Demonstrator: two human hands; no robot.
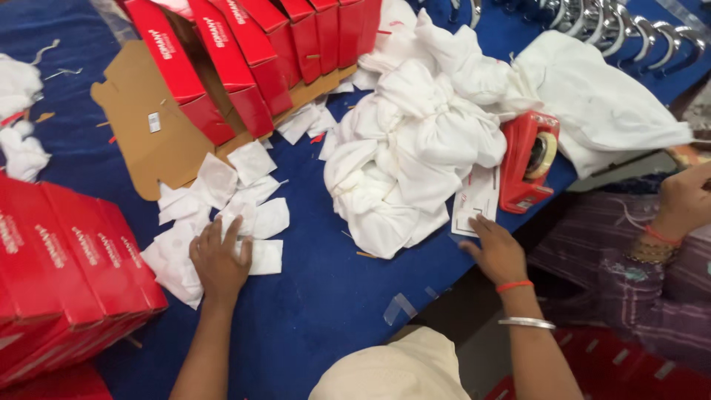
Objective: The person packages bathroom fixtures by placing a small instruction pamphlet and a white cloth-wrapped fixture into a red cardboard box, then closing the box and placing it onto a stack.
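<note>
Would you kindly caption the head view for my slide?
Left hand presses white tissue sheets; right hand touches a white card beside bundled white cloth.

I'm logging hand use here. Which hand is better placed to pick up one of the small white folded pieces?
Left. The left hand already rests on the small white folded pieces. The right hand lies far across the blue table, touching a white card.

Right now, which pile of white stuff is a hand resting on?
The small flat pieces on the blue table's left: the left hand lies there. The big cloth heap is untouched.
</note>
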